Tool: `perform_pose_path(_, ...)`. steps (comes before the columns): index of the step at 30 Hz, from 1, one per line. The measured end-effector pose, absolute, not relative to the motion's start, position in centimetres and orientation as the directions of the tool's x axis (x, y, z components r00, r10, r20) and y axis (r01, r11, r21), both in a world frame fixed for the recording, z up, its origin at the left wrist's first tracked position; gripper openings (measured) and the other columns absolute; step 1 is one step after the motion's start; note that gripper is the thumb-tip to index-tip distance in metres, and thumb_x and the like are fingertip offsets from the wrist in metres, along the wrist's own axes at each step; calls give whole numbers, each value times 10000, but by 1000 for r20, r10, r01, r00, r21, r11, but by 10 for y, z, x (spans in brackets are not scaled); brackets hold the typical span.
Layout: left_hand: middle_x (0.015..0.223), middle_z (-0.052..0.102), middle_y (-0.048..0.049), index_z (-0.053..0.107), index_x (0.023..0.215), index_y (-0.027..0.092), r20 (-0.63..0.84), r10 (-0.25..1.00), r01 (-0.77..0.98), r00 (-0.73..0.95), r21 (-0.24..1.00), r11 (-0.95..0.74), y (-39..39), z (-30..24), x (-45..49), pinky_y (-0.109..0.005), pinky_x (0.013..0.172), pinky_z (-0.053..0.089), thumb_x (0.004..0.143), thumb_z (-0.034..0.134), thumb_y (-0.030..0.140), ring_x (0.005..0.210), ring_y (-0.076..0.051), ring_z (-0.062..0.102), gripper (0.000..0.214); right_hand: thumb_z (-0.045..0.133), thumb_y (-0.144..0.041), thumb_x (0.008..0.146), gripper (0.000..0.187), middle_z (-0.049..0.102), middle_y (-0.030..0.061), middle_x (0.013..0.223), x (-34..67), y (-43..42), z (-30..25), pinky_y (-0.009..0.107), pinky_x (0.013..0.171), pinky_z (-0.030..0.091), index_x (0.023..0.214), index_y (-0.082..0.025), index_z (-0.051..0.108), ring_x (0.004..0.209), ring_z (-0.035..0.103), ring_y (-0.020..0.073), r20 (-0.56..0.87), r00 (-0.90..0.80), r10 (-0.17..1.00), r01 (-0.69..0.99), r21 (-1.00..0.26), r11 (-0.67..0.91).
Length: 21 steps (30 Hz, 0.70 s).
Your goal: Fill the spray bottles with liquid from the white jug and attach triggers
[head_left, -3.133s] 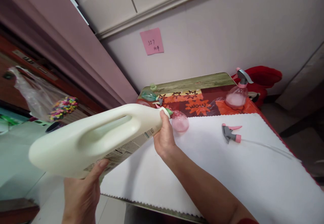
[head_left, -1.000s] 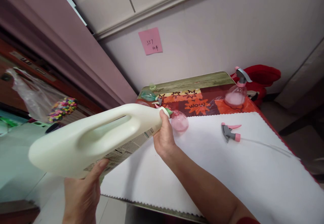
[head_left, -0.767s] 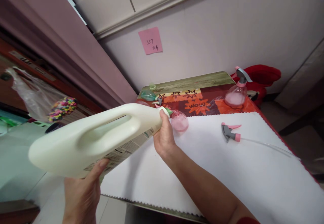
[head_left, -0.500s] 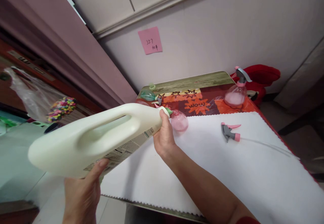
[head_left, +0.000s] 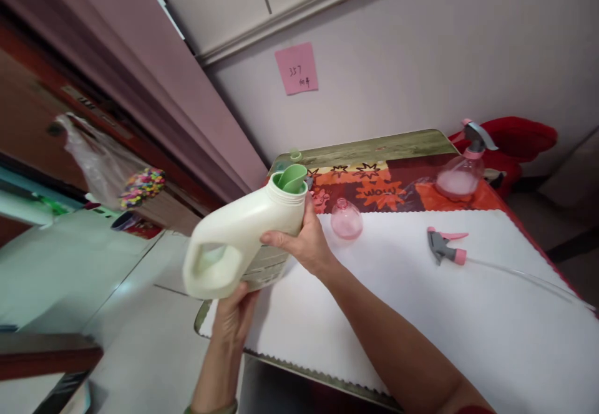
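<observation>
A large cream detergent jug (head_left: 243, 236) with an open green spout is held tilted over the table's left edge. My left hand (head_left: 234, 317) is closed under its base, and my right hand (head_left: 302, 239) grips its neck just below the spout. A small round pink bottle (head_left: 346, 219) with no top stands on the white cloth (head_left: 421, 314) just right of my right hand. A grey and pink spray trigger head (head_left: 444, 249) with a long clear tube lies on the cloth further right.
A second pink spray bottle (head_left: 461, 171) with its trigger on stands at the back right on an orange patterned cover (head_left: 374, 192). A teal item lies behind the jug's spout. A pink note (head_left: 296, 68) is on the wall. A plastic bag (head_left: 107, 161) hangs at left.
The jug has swung up from nearly horizontal, with its spout at the pink bottle's mouth, to more upright and away from the bottle. The spout's green opening now shows. The view shifted left.
</observation>
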<state>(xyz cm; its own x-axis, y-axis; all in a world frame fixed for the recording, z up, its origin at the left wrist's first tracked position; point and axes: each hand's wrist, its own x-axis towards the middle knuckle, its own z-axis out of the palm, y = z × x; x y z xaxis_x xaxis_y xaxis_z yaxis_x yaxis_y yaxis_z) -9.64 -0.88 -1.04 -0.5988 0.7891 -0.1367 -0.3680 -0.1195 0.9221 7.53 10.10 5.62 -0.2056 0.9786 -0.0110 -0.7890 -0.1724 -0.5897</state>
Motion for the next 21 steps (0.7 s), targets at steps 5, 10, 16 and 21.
perform_pose_path(5, 1272, 730, -93, 717, 1186, 245, -231, 809, -504, -540, 859, -91, -11, -45, -98, -417, 974, 588, 603, 884, 150, 1264, -331, 625, 614, 956, -147, 412, 984, 732, 32, 1157, 64, 101, 35, 415, 1075, 471, 1324, -232, 596, 1131, 639, 240, 194, -229, 954, -603, -798, 18)
perform_pose_path(10, 1190, 743, -124, 705, 1119, 182, -182, 798, -363, -575, 930, -49, -8, -50, -105, -365, 892, 605, 580, 921, 256, 1107, -283, 698, 586, 962, -254, 453, 841, 733, 22, 1050, 50, 95, 22, 404, 971, 511, 1220, -215, 620, 970, 652, 235, 238, -157, 958, -449, -882, 145)
perform_pose_path(16, 1023, 729, -113, 631, 1110, 161, -118, 724, -120, -680, 992, 49, -20, -68, -112, -398, 799, 597, 677, 870, 372, 840, -203, 712, 538, 972, -382, 418, 957, 692, 82, 1214, 24, 106, 19, 468, 989, 511, 1262, -226, 549, 1096, 647, 293, 328, -113, 938, -174, -936, 306)
perform_pose_path(21, 1141, 710, -141, 682, 1095, 192, 76, 766, 238, -638, 966, 103, -41, -75, -109, -478, 946, 531, 711, 811, 418, 1003, -265, 679, 464, 956, -401, 442, 894, 688, 85, 1203, -4, 117, 27, 495, 1003, 495, 1216, -236, 539, 1128, 633, 315, 403, -186, 896, 6, -912, 411)
